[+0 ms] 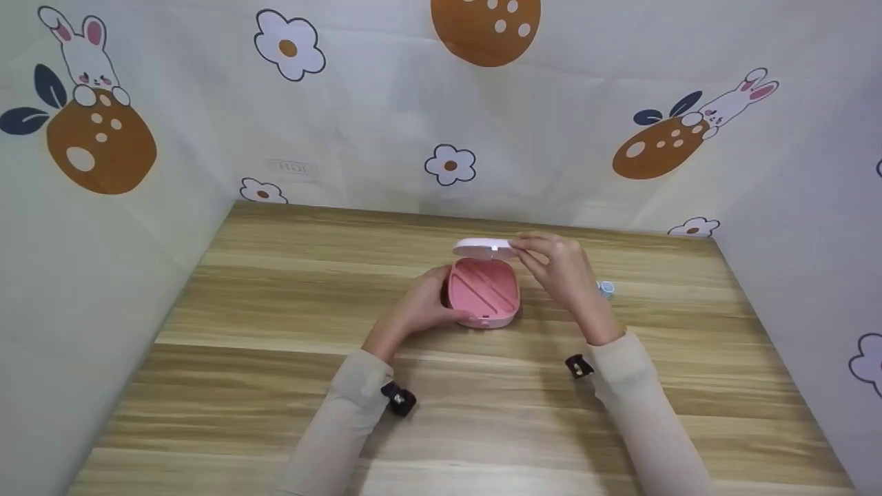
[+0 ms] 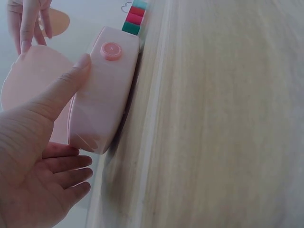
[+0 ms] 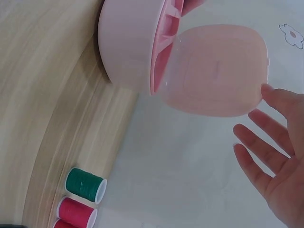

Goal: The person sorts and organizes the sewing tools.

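Observation:
A pink box (image 1: 506, 319) with slanted divider strips inside stands on the table, its lid (image 3: 218, 71) raised. My left hand (image 1: 424, 303) grips the box from the left. In the left wrist view its thumb lies on the front wall near a round pink button (image 2: 111, 51), while the other fingers are at the box's side. My right hand (image 1: 557, 265) pinches the lid's edge between thumb and fingers, above the box. The right wrist view shows its other fingers spread apart from the lid. No loose thing shows in the box's visible compartments.
Thread spools lie on the table right of the box, among them a green spool (image 3: 84, 184) and a pinkish-red spool (image 3: 76, 212). A light blue spool (image 1: 606, 288) shows beside the right wrist. Patterned cloth walls (image 1: 372, 138) enclose the wooden table (image 1: 275, 310).

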### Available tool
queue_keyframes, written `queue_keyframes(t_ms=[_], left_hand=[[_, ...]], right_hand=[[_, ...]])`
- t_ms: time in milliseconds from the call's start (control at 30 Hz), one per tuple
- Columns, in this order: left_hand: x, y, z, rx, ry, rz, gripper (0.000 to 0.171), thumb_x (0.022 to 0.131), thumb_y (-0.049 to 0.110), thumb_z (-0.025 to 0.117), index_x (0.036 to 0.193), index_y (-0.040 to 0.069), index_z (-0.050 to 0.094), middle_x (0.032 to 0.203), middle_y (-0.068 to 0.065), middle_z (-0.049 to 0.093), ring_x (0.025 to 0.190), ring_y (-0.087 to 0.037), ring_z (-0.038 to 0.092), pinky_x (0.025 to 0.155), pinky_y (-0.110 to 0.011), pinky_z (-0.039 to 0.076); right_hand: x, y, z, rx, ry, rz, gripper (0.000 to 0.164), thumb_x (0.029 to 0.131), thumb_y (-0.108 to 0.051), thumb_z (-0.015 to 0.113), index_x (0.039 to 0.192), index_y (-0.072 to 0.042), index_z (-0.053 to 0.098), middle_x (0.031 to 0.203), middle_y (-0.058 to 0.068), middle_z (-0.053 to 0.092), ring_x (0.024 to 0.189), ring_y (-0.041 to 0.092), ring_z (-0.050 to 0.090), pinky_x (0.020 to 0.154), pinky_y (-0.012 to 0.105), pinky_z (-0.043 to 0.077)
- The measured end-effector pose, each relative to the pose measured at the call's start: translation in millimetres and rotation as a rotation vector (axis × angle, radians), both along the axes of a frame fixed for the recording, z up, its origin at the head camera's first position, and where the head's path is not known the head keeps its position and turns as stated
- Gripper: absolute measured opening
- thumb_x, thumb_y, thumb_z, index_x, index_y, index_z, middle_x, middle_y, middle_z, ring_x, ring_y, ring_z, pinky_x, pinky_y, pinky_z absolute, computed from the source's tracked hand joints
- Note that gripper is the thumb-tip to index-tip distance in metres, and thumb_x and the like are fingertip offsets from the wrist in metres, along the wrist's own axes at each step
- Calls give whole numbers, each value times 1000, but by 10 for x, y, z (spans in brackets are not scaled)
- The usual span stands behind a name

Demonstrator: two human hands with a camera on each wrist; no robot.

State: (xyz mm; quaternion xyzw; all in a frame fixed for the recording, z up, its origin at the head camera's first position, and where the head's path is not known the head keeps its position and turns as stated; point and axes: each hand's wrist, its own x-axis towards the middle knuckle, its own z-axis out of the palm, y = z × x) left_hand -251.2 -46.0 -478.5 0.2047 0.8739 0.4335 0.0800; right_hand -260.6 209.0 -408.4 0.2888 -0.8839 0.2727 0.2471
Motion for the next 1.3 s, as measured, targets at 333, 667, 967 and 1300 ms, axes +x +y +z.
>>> queue_keyframes(t_ms=[333,667,967,1300], left_hand=[[-3,7,-3,14,-13,1,101,80,38,93,159,2,42,158,-17,52,147,-31,49,126,-42,36],[-4,3,-1,23,-8,-11,99,81,36,93,159,3,42,157,-17,53,147,-30,49,126,-42,36],[-8,-2,7,24,2,-12,97,80,37,93,157,3,46,153,-16,57,144,-29,52,124,-42,39],[-4,1,7,33,21,-24,96,80,37,93,157,4,47,152,-15,57,144,-30,51,125,-43,38]], right_hand=[[-76,36,29,63,-114,-35,37,98,-21,77,132,-8,74,132,17,73,125,40,67,108,54,54],[-150,51,23,157,-232,-66,68,96,-38,79,155,-15,54,156,21,54,142,44,52,117,60,45],[-246,49,12,193,-255,-68,79,95,-39,80,161,-14,46,160,24,47,143,49,50,117,65,43],[-436,27,20,229,-302,-69,81,96,-39,79,162,-9,42,162,27,44,144,50,47,118,64,42]])
